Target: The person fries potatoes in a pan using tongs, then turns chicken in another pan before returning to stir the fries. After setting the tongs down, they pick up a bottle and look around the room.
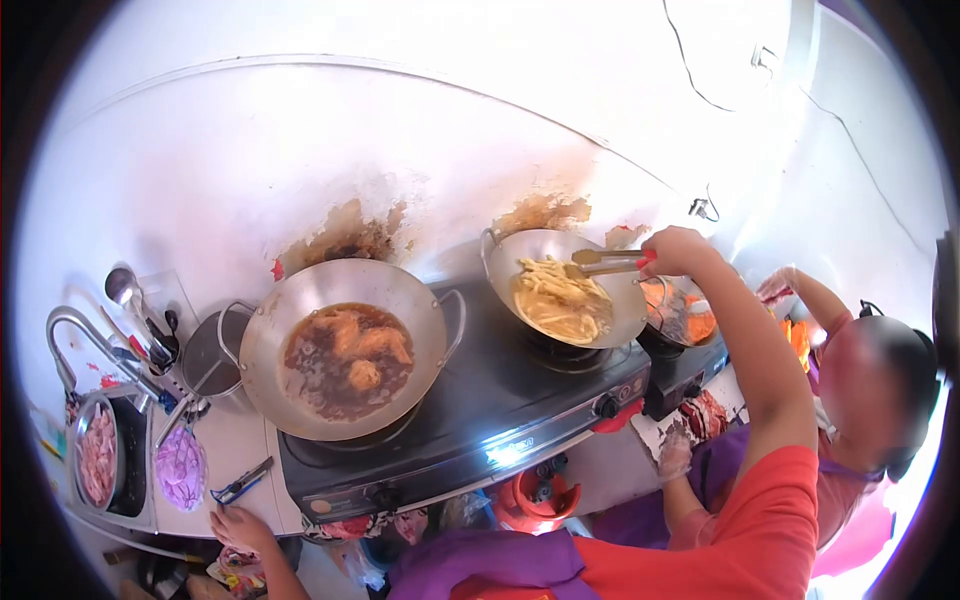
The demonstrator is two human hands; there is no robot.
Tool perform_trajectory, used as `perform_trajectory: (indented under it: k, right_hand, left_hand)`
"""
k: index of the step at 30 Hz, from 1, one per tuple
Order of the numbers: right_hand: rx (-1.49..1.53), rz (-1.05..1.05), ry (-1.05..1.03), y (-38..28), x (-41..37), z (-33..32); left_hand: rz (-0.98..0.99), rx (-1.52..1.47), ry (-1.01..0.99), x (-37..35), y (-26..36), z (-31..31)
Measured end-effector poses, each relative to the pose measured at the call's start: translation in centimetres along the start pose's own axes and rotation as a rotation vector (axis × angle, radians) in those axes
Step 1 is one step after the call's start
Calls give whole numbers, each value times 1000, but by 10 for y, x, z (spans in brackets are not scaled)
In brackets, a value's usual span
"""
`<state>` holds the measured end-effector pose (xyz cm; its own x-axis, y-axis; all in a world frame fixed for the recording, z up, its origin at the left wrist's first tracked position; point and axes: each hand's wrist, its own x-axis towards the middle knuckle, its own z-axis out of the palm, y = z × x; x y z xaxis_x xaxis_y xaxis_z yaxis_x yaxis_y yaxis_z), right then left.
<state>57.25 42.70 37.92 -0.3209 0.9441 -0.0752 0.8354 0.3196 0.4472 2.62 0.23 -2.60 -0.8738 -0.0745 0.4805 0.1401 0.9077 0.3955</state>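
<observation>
Right hand [672,250] is closed around the handles of the metal tongs [605,263], and the arm reaches far over the stove [490,400]. The tips of the tongs stand just above the fries [560,300], which lie in oil in the right wok [540,245]. Left hand [240,528] rests low on the edge of the counter [235,440] with loose, open fingers and holds nothing; a small dark-handled tool [240,483] lies just beside it.

The fries look pale yellow, so I judge them only partly cooked and not ready to come out. In the left wok [330,285] the chicken pieces [355,345] are already brown in dark oil and seem nearly finished. At the far left, a steel bowl [75,440] is full of raw meat [97,460], so more frying seems to remain.

Another person works at the right side, one gloved hand [675,455] near the stove's corner. A smaller pan [690,320] with orange pieces sits behind the tongs.
</observation>
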Motion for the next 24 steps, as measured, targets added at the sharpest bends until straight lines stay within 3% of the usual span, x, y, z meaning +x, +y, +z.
perform_trajectory:
  k: [5,8,12,16,20,24]
  right_hand:
    - [-20,118,56,-6,7,34]
    - [98,125,-41,-1,6,48]
    - [79,82,-140,10,-28,13]
    - [132,143,-81,16,-51,-9]
    - [18,79,-49,17,-46,17]
    - [96,24,-80,7,-39,43]
  left_hand:
    - [40,16,8,0,-8,8]
    - [18,17,-4,-1,-5,3]
    - [2,16,22,0,-9,12]
    - [-25,28,-1,-3,-5,4]
    - [-17,32,5,0,-9,11]
    - [12,24,27,3,-14,16]
